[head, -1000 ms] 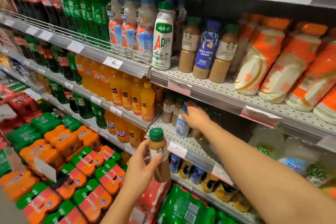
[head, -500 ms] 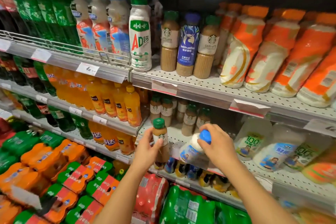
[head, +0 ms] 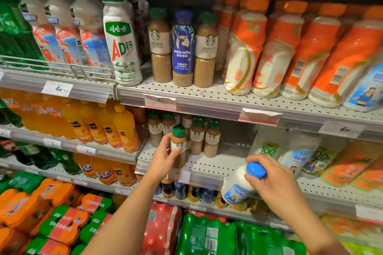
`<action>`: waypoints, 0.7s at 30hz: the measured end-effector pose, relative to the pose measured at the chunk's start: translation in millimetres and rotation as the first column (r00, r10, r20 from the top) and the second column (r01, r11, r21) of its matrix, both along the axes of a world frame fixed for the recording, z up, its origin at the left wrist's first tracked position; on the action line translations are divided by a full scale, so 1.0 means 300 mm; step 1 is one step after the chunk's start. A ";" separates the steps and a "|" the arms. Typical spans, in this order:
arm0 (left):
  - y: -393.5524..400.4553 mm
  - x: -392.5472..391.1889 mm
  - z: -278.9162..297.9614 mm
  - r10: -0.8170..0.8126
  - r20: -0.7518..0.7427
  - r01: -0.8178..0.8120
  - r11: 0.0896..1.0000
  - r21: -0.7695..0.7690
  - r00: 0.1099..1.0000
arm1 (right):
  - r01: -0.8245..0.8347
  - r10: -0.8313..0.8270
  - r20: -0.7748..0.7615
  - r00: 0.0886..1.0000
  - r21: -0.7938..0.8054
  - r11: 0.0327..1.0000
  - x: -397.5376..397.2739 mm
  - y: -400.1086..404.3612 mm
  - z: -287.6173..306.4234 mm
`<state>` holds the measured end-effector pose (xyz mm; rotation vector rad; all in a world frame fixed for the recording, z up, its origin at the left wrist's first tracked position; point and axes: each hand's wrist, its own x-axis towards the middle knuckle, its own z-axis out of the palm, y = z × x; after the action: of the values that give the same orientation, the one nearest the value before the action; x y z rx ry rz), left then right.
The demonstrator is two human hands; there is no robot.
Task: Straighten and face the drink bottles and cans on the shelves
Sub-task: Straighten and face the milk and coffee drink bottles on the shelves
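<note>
My left hand (head: 163,156) grips a small brown coffee bottle with a green cap (head: 178,141), upright at the front of the middle shelf (head: 211,164). Behind it stand several matching coffee bottles (head: 204,137). My right hand (head: 273,180) holds a white milk bottle with a blue cap (head: 241,187) by its top; the bottle is tilted and hangs in front of the shelf edge. To the right on that shelf stand white bottles marked 100 (head: 267,147).
The upper shelf (head: 207,97) carries a tall white AD bottle (head: 121,39), two latte bottles flanking a blue coffee bottle (head: 183,47), and orange-wrapped bottles (head: 269,47). Orange juice bottles (head: 124,128) fill the left shelves. Shrink-wrapped can packs (head: 62,219) lie stacked below.
My right hand has carried the blue-capped bottle rightward and lower, out past the shelf edge. My left hand has lifted the coffee bottle up to the middle shelf front.
</note>
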<state>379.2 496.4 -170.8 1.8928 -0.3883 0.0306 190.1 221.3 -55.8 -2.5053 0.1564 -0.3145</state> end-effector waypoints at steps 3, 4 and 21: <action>0.000 -0.007 -0.001 -0.027 0.008 0.027 0.999 0.024 1.000 | -0.011 0.011 -0.006 1.000 0.001 1.000 -0.001 0.010 -0.009; 0.004 -0.010 0.000 -0.032 -0.006 0.032 0.999 0.036 0.999 | -0.018 0.018 -0.009 1.000 0.001 1.000 -0.002 0.012 -0.010; -0.085 -0.056 -0.123 0.454 -0.042 -0.435 0.874 0.215 0.890 | -0.051 0.052 0.037 0.998 -0.025 0.998 -0.007 -0.013 0.008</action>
<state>362.2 471.0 -207.7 2.1405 0.1227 0.2198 188.0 217.4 -53.4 -2.5208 0.0729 -0.3441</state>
